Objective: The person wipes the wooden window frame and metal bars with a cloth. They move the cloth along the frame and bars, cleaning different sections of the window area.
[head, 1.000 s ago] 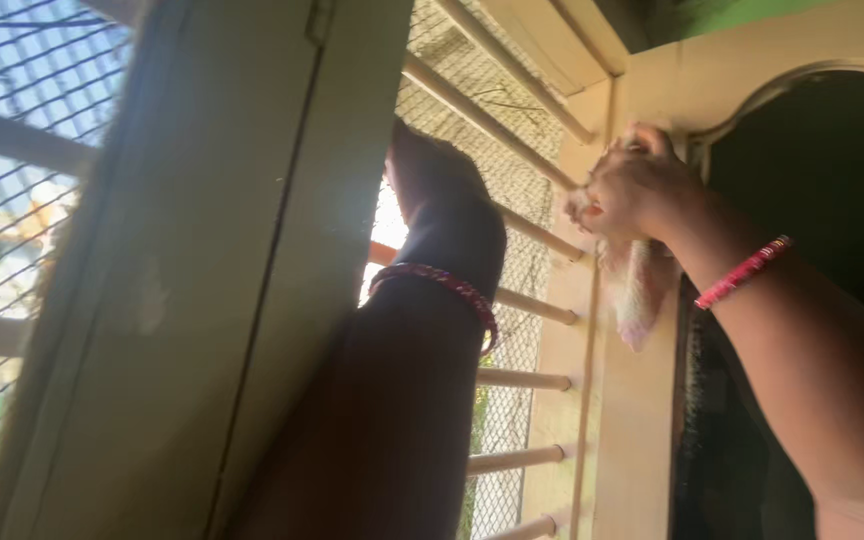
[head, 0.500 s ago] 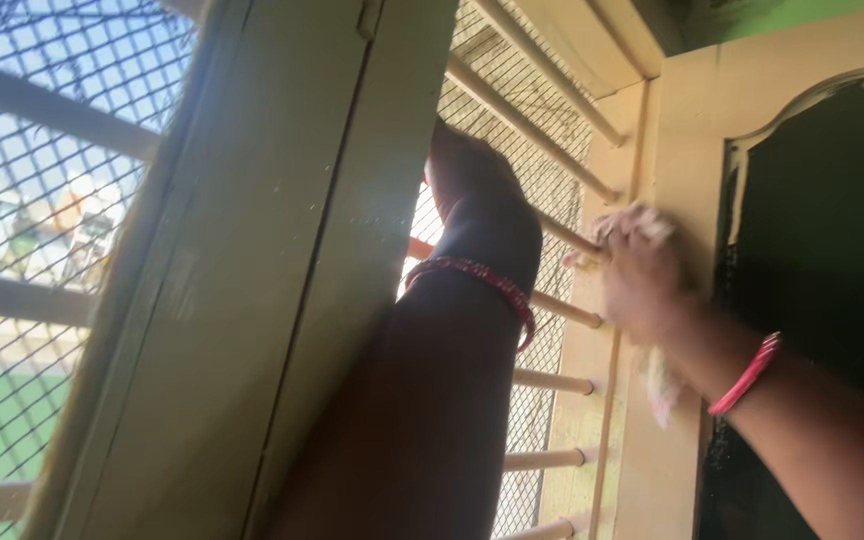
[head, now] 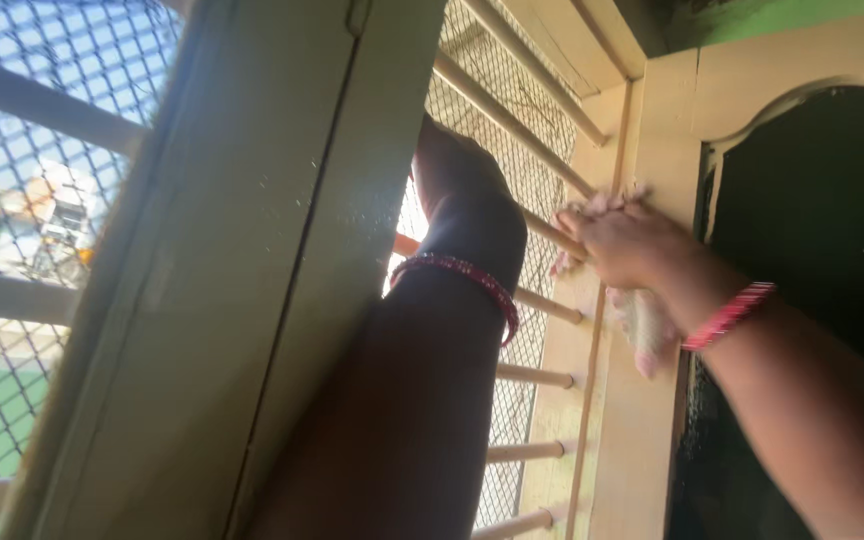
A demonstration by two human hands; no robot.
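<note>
A pale cloth (head: 642,320) sits right of centre, pressed to the cream window frame (head: 642,430) under the right hand (head: 627,240), whose grip clasps it. The left hand (head: 462,200), at centre, reaches a bar; its grip is hidden. Two red wristbands show, one on each arm.
</note>
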